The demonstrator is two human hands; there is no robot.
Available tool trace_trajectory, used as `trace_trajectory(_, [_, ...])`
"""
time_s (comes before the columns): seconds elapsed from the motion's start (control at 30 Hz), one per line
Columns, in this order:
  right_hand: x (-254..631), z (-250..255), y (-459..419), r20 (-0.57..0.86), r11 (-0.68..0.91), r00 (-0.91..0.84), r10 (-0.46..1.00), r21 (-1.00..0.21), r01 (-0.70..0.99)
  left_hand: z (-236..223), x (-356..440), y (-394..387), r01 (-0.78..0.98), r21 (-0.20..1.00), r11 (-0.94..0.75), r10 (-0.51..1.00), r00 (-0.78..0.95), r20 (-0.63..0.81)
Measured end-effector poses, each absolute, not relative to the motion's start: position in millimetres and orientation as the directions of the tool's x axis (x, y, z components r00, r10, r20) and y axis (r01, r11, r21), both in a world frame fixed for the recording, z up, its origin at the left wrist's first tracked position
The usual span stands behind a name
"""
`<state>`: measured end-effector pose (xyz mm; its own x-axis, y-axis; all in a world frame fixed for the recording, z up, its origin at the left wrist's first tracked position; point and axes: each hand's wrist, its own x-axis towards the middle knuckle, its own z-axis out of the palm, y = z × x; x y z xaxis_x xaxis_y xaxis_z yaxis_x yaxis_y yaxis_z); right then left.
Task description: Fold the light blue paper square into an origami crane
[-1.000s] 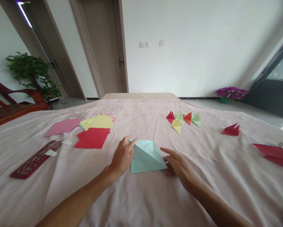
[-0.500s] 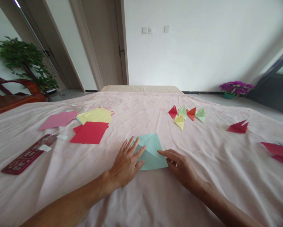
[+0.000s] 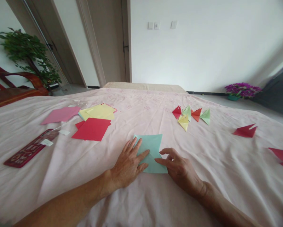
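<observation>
A light blue square of paper [image 3: 154, 143] lies on the cloth in front of me, with crease lines across its middle. My left hand [image 3: 129, 162] rests flat on its left side, fingers spread, covering the left edge. At the right edge is my right hand [image 3: 179, 168]. Two of its digits reach to the paper with a gap between them, one tip lying on the sheet; the other fingers are curled and partly hidden. Nothing is visibly pinched between them.
A pink cloth covers the table. To the left lie red sheets [image 3: 91, 129], yellow sheets [image 3: 99, 112], pink paper [image 3: 60, 115] and a dark red packaged item [image 3: 28, 151]. Several small folded paper shapes [image 3: 184, 121] sit at the right, with red folded pieces [image 3: 245, 130] farther right.
The blue paper now looks flatter, its top right corner spread outward. My right hand has shifted its fingers at the right edge. My left hand stays on the paper. The view has shifted slightly.
</observation>
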<state>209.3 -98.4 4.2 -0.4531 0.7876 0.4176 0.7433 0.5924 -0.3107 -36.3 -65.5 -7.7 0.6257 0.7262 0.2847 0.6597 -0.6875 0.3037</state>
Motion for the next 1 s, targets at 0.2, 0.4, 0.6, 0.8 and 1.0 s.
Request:
trace_trajectory(0.2, [210, 6, -95, 0.475, 0.632, -0.454, 0.754, -0.336, 0.698, -5, -39, -61, 0.634, 0.417, -0.651, 0.758, 0.565, 0.324])
trace_trajectory(0.4, [210, 8, -96, 0.582, 0.663, -0.401, 0.708, -0.349, 0.663, -12, -48, -38, 0.343, 0.896, -0.282, 0.959, 0.115, 0.258])
trace_trajectory(0.6, [208, 12, -96, 0.631, 0.669, -0.351, 0.691, -0.376, 0.641, -8, -47, -23, -0.029, 0.998, 0.050, 0.988, 0.146, -0.045])
trace_trajectory(0.8, [204, 19, -88, 0.620, 0.673, -0.367, 0.694, -0.378, 0.635, 3, -38, -26, -0.062, 0.998, -0.025, 0.988, 0.151, 0.034])
trace_trajectory(1.0, [196, 33, -80, 0.612, 0.687, -0.393, 0.686, -0.368, 0.627, 19, -29, -38, -0.050, 0.983, -0.177, 0.961, 0.205, 0.184])
